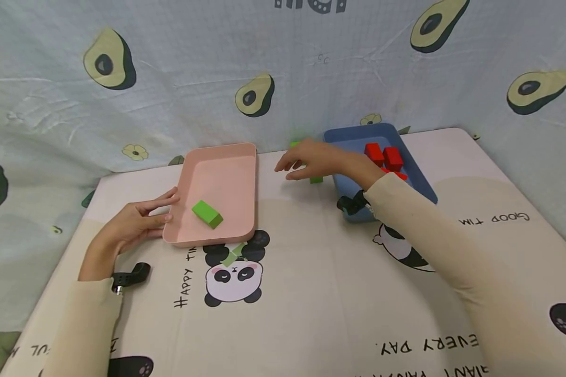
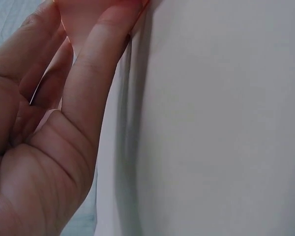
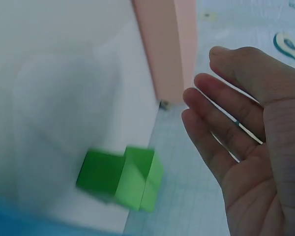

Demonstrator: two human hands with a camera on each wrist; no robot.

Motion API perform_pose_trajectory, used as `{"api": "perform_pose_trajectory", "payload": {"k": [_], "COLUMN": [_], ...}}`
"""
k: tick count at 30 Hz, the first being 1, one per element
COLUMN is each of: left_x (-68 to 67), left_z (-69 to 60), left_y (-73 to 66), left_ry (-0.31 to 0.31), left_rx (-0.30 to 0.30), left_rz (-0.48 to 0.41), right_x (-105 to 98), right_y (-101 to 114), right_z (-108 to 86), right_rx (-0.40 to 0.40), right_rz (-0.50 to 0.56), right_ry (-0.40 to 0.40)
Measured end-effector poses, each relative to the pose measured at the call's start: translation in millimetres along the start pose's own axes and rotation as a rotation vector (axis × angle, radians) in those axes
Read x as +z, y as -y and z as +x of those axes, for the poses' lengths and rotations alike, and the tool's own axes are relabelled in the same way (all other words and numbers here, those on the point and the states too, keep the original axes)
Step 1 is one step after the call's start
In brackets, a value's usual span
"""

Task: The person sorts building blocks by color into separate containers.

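A pink tray (image 1: 226, 191) stands on the left half of the table, with one green block (image 1: 206, 213) lying in its near part. My left hand (image 1: 139, 222) touches the tray's left side, thumb and fingers extended against the rim. My right hand (image 1: 313, 159) hovers between the two trays, fingers loosely bent and holding nothing. Beneath and behind it are green blocks (image 3: 135, 179), close together on the table near its back edge and partly hidden in the head view. A blue tray (image 1: 358, 135) at the right contains several red pieces (image 1: 373, 154), some covered by my right forearm.
A light table cover (image 1: 306, 293) with panda prints and lettering lies under everything. Behind the table hangs a pale sheet (image 1: 184, 63) with avocado prints. My right sleeve (image 1: 434, 246) crosses over the blue tray's near edge.
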State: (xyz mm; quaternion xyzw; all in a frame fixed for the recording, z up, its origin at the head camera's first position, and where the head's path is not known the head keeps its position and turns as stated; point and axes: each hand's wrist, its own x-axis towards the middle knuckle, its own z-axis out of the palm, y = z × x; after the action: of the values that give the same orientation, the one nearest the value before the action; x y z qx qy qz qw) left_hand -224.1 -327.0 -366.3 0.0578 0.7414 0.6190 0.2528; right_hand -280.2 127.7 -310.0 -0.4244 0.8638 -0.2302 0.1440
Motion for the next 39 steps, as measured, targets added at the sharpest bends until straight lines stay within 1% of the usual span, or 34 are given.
{"api": "perform_pose_trajectory", "payload": {"k": [6,10,14,17,21,25,30,39], "left_x": [-0.2,0.2,1.2,1.8,1.6,1.1,0.8,2.5], "left_z": [0.6,0.5,-0.3,-1.0,-1.1,-0.7,-0.7,-0.8], "left_y": [0.4,0.5,0.0,-0.8,-0.9,0.8,0.9,0.2], "left_ry": [-0.008,-0.008,-0.006,-0.006,-0.010,-0.004,-0.005,0.005], "left_rx": [-0.003,-0.006,-0.008,-0.012,-0.013,0.000,0.001,0.009], "left_rz": [0.002,-0.008,-0.004,-0.004,0.003,0.004,-0.007,0.007], "right_x": [-6.5,-9.5,-10.9,-10.8,-10.5,-9.4,-7.5,-1.0], "right_y": [-12.2,-20.8,-27.9,-32.2,-35.3,-37.3,-37.9,-41.1], "right_z": [-22.4,-30.9,-34.5,-35.0,-34.7,-33.3,-29.8,-20.3], "right_rx": [0.069,0.119,0.143,0.162,0.208,0.250,0.288,0.339], "right_rz": [-0.040,-0.080,-0.116,-0.128,-0.145,-0.165,-0.191,-0.201], "right_ry": [-0.044,-0.076,-0.089,-0.082,-0.063,-0.033,0.008,0.015]}}
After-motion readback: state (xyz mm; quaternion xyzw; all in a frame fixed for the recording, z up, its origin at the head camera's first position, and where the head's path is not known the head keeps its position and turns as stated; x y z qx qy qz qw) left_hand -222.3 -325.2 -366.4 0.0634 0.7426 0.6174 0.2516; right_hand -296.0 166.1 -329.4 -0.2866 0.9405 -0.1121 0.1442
